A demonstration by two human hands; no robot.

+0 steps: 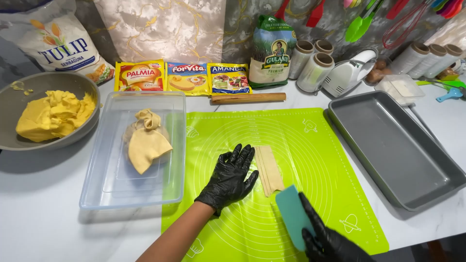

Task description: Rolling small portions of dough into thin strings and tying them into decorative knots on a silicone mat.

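White counter under a green mat (310, 145); near the mat's middle lies a dough strip (269, 169), long axis running away from the person — left hand (229, 177) flat and released just beside it, nearer; right hand (327, 237) grasping a teal scraper (292, 213) at its near end.

— Where do we look from?
— We have one view, worn on the head, looking steeply down and forward at the green mat (291, 160), close in.
— How far do we see?
— To the wall (165, 24) behind the counter (43, 213).
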